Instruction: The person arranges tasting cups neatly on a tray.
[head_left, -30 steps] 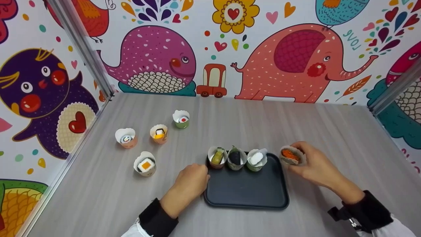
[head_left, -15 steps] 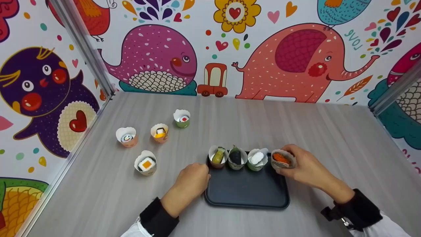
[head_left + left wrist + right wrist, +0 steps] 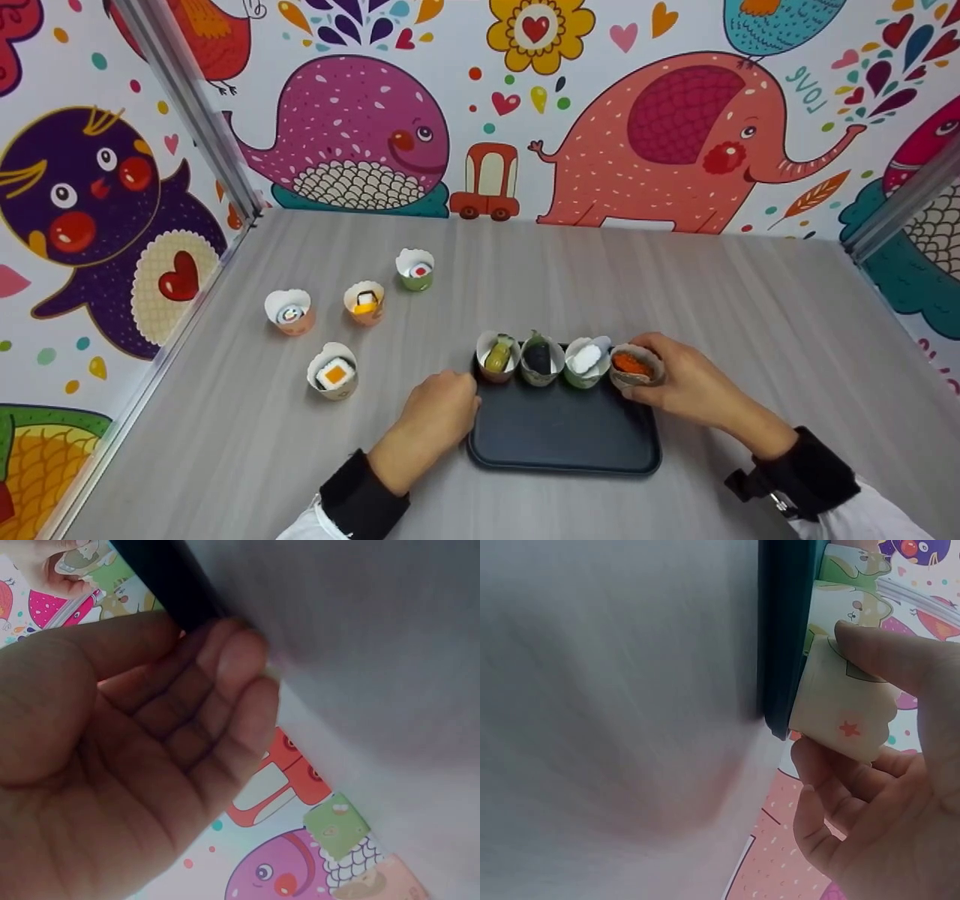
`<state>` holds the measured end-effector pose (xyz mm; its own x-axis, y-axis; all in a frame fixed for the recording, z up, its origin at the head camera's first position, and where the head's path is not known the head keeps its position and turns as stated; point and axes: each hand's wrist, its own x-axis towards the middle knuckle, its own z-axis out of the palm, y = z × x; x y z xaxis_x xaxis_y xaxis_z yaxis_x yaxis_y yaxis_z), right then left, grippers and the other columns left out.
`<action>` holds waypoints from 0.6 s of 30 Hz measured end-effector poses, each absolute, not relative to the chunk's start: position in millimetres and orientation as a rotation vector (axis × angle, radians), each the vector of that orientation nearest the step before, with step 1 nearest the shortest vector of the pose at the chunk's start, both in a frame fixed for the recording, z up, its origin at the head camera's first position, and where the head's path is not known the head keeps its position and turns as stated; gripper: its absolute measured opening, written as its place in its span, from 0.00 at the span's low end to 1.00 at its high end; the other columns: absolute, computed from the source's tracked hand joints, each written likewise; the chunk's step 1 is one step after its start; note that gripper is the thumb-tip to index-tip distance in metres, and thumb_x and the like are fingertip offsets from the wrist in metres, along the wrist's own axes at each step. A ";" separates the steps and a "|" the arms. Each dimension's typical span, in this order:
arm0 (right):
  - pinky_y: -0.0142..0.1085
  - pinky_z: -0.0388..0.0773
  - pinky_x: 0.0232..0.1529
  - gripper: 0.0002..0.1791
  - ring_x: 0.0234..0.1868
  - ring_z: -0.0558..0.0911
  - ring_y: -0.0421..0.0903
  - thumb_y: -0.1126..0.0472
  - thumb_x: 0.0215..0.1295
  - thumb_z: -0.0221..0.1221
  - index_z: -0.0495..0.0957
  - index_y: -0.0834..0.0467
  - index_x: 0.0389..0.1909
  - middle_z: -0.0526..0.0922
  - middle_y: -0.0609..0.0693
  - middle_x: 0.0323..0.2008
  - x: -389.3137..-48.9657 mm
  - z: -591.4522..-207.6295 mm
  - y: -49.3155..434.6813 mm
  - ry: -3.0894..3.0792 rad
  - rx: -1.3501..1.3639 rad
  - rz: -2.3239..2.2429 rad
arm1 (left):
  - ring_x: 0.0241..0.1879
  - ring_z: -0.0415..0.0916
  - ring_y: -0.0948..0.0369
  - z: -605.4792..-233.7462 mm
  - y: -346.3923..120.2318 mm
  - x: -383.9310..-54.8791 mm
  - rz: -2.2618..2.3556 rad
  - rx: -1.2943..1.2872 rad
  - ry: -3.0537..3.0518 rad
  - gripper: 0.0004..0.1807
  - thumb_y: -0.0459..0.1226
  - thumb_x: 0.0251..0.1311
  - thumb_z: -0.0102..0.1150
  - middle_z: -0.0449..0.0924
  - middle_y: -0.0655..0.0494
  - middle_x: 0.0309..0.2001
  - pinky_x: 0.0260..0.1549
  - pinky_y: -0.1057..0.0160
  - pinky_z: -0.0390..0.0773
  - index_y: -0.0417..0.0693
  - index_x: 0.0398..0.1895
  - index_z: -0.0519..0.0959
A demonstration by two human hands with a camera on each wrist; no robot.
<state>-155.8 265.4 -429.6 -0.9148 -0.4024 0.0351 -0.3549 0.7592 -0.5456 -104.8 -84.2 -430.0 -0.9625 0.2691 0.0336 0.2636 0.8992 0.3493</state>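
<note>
My right hand (image 3: 694, 381) pinches a paper cup with orange filling (image 3: 631, 365) between thumb and fingers, at the back right corner of the dark tray (image 3: 562, 442). In the right wrist view that cup (image 3: 844, 705) is cream with a small red star and sits against the tray's edge. Beside it along the tray's back stand three cups: one with a white piece (image 3: 587, 363), one with a dark eggplant-like piece (image 3: 540, 360), one with a yellow-green piece (image 3: 498, 357). My left hand (image 3: 439, 411), fingers curled, grips the tray's left edge; the left wrist view shows that edge (image 3: 169, 581) at its fingertips.
Several more cups stand on the table left of the tray: one with a sushi-like piece (image 3: 333, 373), one with a yellow-and-white piece (image 3: 364, 304), one with a blue-grey piece (image 3: 289, 313), and a green one (image 3: 415, 270). Printed wall panels (image 3: 360, 120) border the table.
My right hand has carried the cup with orange filling leftward, from outside the tray onto its back right corner beside the other cups. The left hand has stayed at the tray's edge.
</note>
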 end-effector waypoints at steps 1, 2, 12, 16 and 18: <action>0.48 0.79 0.49 0.33 0.45 0.82 0.45 0.56 0.55 0.79 0.77 0.57 0.59 0.84 0.48 0.47 -156.1 -429.6 265.4 2.867 -0.612 -0.861 | 0.32 0.83 0.44 -429.9 -84.0 -105.2 0.557 0.422 3.041 0.08 0.33 0.64 0.70 0.82 0.43 0.29 0.31 0.46 0.82 0.37 0.30 0.84; 0.48 0.79 0.49 0.33 0.46 0.82 0.45 0.55 0.55 0.79 0.77 0.57 0.60 0.84 0.48 0.48 -156.5 -429.5 265.5 2.866 -0.606 -0.860 | 0.32 0.83 0.44 -429.9 -83.7 -105.6 0.556 0.416 3.037 0.08 0.33 0.64 0.70 0.82 0.43 0.29 0.31 0.46 0.82 0.37 0.30 0.84; 0.49 0.78 0.50 0.33 0.47 0.81 0.45 0.54 0.57 0.78 0.77 0.56 0.61 0.84 0.48 0.50 -158.7 -430.0 263.4 2.844 -0.630 -0.850 | 0.32 0.84 0.45 -431.6 -83.7 -107.1 0.544 0.411 3.031 0.08 0.34 0.64 0.70 0.82 0.44 0.29 0.31 0.47 0.82 0.38 0.29 0.85; 0.47 0.78 0.49 0.30 0.46 0.81 0.44 0.57 0.57 0.78 0.79 0.55 0.59 0.83 0.46 0.48 -158.9 -431.7 262.3 2.830 -0.676 -0.850 | 0.30 0.83 0.45 -433.0 -84.0 -106.8 0.528 0.440 3.056 0.09 0.33 0.63 0.71 0.82 0.44 0.28 0.29 0.47 0.82 0.38 0.28 0.84; 0.48 0.78 0.49 0.30 0.47 0.81 0.44 0.58 0.57 0.78 0.79 0.55 0.59 0.83 0.46 0.49 -159.4 -432.9 261.7 2.828 -0.688 -0.844 | 0.29 0.83 0.44 -433.3 -84.4 -106.4 0.520 0.445 3.065 0.09 0.33 0.63 0.71 0.82 0.44 0.27 0.28 0.47 0.82 0.39 0.27 0.84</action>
<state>-159.4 261.7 -432.9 -0.8910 -0.4534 0.0228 -0.3918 0.7426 -0.5431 -106.4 -84.4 -433.3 -0.9598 0.2768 0.0461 0.2765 0.9049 0.3236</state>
